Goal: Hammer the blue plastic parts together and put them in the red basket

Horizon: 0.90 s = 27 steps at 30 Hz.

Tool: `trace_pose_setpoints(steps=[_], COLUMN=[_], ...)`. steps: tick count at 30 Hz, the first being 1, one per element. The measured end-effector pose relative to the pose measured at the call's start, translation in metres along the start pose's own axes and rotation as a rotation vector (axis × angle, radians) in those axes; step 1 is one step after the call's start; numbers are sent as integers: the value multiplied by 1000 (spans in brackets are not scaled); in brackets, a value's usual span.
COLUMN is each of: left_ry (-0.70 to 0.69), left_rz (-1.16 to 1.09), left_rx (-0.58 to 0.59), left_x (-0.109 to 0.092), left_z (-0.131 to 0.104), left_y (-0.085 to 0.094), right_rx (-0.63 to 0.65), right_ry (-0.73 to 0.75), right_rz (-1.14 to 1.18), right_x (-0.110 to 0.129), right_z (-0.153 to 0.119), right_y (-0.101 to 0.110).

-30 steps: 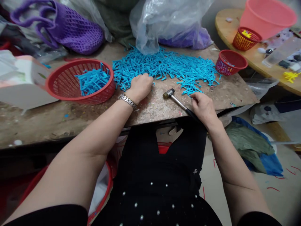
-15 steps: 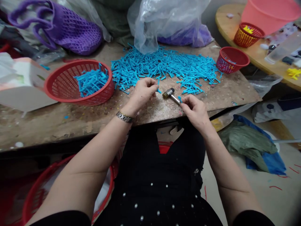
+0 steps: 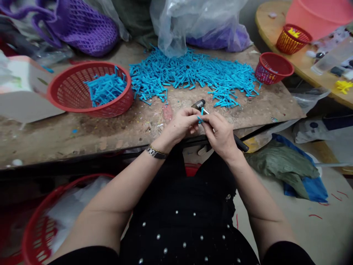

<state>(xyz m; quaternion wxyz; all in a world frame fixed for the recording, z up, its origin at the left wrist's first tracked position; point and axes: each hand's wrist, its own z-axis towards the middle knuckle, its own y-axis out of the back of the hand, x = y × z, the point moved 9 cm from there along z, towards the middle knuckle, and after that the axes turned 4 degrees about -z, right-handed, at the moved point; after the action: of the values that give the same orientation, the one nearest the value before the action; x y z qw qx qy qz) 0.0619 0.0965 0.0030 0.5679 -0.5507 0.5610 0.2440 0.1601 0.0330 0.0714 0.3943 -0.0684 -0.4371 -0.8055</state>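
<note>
Near the table's front edge my two hands meet. My left hand point(image 3: 185, 124) pinches a small blue plastic piece point(image 3: 200, 119), its fingers closed. Touching it from the right, my right hand point(image 3: 219, 130) is also closed on a blue piece point(image 3: 202, 111) that points upward. Where one piece ends and the other begins is hard to tell. A hammer point(image 3: 199, 104) lies just behind my fingers, its black handle showing past my right wrist. Many blue pieces point(image 3: 179, 73) are heaped farther back on the table.
A red basket point(image 3: 89, 109) holding blue pieces stands at the left, beside a white box point(image 3: 20, 99). At the back right is a smaller red basket point(image 3: 276, 75). Behind the heap lie clear plastic bags point(image 3: 173, 29) and a purple mesh bag point(image 3: 88, 31).
My hands have come together, the left moving right and slightly down, the right moving slightly left. The blue pieces they hold now meet, and the hammer's black handle has come into sight.
</note>
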Motion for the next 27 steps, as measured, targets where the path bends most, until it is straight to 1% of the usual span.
trace_pose_setpoints(steps=[3, 7, 11, 13, 15, 17, 21, 24, 26, 27], left_ry=[8, 24, 14, -30, -125, -250, -447, -652, -796, -842], left_rz=[-36, -37, -50, -74, -71, 3, 276, 485, 611, 653], left_rx=[13, 5, 20, 33, 32, 32, 86, 70, 54, 50], left_x=[4, 8, 12, 11, 6, -1, -6, -12, -18, -19], left_z=[-3, -5, -5, -7, -11, -18, -29, -37, -43, -46], left_y=[-3, -2, -6, -9, -10, -10, -14, -14, -17, -19], right_rx=[-7, 18, 17, -16, -58, -92, -122, -110, -88, -81], right_ry=[23, 42, 2, -41, -117, -223, -409, -501, -546, -558], right_rz=[13, 33, 2, 22, 83, 174, 430, 630, 713, 735], right_x=[2, 5, 4, 2, -4, -15, -35, -43, -44, -43], right_z=[-1, -4, -7, -7, -7, -7, -10, -11, -12, -12], right_y=[0, -1, -3, -1, 2, 5, 2, -5, -9, -10])
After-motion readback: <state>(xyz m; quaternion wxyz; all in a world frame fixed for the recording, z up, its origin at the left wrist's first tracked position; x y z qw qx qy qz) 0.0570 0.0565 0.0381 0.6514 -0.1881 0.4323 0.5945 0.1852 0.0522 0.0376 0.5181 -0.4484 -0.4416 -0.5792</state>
